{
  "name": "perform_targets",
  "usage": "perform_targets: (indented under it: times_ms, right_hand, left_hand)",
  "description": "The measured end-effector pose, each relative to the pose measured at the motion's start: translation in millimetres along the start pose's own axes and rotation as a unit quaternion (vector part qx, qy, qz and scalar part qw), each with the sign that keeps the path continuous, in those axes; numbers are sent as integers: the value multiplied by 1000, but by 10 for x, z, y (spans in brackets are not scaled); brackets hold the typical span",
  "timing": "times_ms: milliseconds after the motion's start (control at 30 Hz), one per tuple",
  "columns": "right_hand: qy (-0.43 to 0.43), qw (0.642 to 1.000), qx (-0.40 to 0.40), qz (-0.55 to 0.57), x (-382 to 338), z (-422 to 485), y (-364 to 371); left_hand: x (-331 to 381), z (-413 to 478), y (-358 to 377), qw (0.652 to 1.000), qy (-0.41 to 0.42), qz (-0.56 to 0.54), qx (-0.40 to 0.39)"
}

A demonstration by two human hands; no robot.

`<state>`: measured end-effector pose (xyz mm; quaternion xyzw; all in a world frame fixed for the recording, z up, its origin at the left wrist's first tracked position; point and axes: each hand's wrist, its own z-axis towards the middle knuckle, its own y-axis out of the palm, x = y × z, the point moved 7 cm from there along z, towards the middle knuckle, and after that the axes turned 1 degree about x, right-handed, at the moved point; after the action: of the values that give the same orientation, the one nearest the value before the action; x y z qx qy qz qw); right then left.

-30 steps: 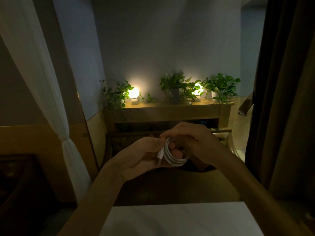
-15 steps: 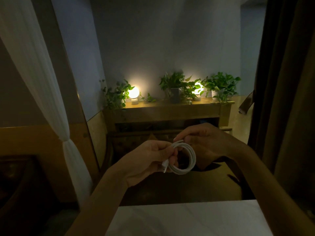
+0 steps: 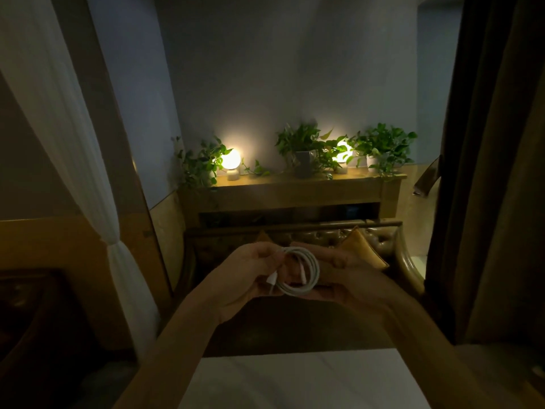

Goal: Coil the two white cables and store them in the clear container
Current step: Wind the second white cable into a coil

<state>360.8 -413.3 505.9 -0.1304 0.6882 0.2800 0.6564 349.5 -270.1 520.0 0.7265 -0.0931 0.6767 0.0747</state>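
White cable coil upright, face toward camera, fingers of left hand and right hand clamped on it.

head cam | 1 view | faces forward-down | hands close | shelf beyond

A dim room lay ahead. At twelve o'clock a wooden shelf ran along the blue-grey wall, carrying two glowing globe lamps, one toward eleven o'clock and one toward one o'clock, among three leafy potted plants. Below the shelf stood a tufted brown sofa with an orange cushion leaning on its back. A sheer white curtain, gathered low, hung at nine o'clock. A dark heavy curtain filled three o'clock. A white bench lay at six o'clock.
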Motion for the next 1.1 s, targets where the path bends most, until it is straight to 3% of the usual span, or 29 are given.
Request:
perform_targets:
  times_ms: [167,333,433,667,833,933,1100]
  right_hand:
    - [-36,989,-30,139,-47,-78,-33]
    - [-118,987,84,-70,-134,-205,-17]
    - [-144,975,114,-127,-205,-298,-72]
    - [-232,905,232,-270,-500,-378,-197]
    - [-103,979,136,-111,-310,-200,-190]
    - [-41,992,80,-89,-116,-168,-72]
    - [-5,997,51,56,85,-143,10]
  left_hand:
    - [13,-19,-24,998,28,41,43]
    - [8,-30,90,998,37,28,38]
    - [27,-32,152,998,39,47,29]
    - [125,-63,324,994,80,76,-5]
    - [225,-56,385,995,58,-63,-55]
    - [207,0,331,992,45,-112,-39]
    - [159,-28,274,998,31,-58,-14]
